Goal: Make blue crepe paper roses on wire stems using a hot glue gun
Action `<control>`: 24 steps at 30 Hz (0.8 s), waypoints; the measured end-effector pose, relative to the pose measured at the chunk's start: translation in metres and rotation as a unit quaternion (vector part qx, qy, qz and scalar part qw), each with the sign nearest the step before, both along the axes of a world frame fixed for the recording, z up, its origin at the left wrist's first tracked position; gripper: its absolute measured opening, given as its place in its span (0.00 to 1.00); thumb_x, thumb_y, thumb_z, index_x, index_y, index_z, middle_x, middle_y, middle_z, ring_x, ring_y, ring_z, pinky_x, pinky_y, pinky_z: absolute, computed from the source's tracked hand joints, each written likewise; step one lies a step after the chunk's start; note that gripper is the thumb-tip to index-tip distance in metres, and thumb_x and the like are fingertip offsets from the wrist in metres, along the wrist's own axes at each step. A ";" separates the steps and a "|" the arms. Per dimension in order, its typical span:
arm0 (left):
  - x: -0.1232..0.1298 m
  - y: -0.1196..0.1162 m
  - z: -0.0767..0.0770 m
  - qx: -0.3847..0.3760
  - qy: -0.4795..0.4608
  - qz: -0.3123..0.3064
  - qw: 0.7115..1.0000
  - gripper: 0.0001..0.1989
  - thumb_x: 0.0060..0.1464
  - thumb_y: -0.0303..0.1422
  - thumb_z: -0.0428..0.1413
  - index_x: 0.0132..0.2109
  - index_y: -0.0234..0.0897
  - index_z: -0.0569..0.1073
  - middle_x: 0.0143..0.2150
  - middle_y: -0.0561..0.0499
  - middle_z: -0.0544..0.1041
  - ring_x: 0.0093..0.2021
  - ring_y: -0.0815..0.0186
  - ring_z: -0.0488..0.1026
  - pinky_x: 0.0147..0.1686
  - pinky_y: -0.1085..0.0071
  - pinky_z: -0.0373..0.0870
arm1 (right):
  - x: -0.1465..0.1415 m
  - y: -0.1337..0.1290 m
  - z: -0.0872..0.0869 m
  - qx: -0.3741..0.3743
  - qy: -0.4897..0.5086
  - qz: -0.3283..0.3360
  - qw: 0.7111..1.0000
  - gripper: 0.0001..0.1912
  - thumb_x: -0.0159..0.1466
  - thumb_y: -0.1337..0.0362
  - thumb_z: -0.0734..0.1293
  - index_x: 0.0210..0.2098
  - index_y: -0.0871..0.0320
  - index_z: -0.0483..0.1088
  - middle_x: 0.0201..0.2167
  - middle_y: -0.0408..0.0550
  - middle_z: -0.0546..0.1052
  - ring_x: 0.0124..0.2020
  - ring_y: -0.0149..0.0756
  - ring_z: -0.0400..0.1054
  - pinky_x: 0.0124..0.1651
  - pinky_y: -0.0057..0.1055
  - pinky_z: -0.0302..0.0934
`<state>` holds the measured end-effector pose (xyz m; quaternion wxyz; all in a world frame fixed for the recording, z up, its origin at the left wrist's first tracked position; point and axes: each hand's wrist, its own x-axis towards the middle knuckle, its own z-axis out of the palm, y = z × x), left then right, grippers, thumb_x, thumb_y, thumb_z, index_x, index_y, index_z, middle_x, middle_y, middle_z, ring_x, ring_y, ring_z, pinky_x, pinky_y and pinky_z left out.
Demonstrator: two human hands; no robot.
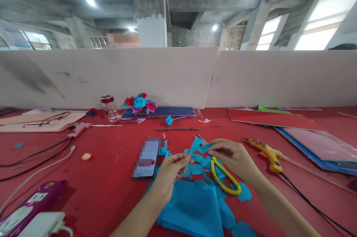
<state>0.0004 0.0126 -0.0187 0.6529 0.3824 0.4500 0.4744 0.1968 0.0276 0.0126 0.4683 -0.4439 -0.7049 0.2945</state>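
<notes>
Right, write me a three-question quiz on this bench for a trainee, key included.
1. True or false: the right hand is gripping the glue gun.

2. Pick one. Which of these stands just left of the flower arrangement?
A) the power strip
B) the glass jar with a red lid
C) the phone

3. Fill in the colour: the looped handle lying among the blue pieces is ____.

Key
1. False: a blue strip is at its fingertips, and the glue gun lies apart, farther right.
2. B
3. Yellow
</notes>
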 end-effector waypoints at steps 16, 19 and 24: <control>0.001 0.000 0.002 0.043 0.091 0.004 0.995 0.10 0.43 0.36 0.59 0.32 0.34 0.76 0.31 0.48 0.77 0.21 0.74 0.59 0.21 0.77 0.54 | -0.003 -0.001 -0.014 -0.050 -0.047 0.006 0.998 0.13 0.55 0.56 0.66 0.29 0.59 0.74 0.25 0.47 0.77 0.25 0.35 0.68 0.27 0.28 0.62; 0.002 -0.001 0.003 0.050 0.097 0.004 0.994 0.10 0.42 0.36 0.59 0.31 0.33 0.76 0.31 0.48 0.78 0.21 0.74 0.60 0.22 0.77 0.55 | -0.005 -0.002 -0.013 -0.037 -0.036 0.001 0.999 0.12 0.55 0.56 0.66 0.28 0.59 0.74 0.26 0.47 0.77 0.26 0.35 0.69 0.28 0.27 0.63; 0.004 -0.002 0.005 0.066 0.115 0.007 0.991 0.09 0.42 0.35 0.59 0.29 0.33 0.77 0.27 0.49 0.77 0.21 0.73 0.60 0.21 0.76 0.55 | -0.009 -0.005 -0.009 -0.016 -0.043 0.001 0.999 0.09 0.55 0.58 0.67 0.27 0.58 0.74 0.27 0.47 0.78 0.28 0.37 0.71 0.30 0.28 0.65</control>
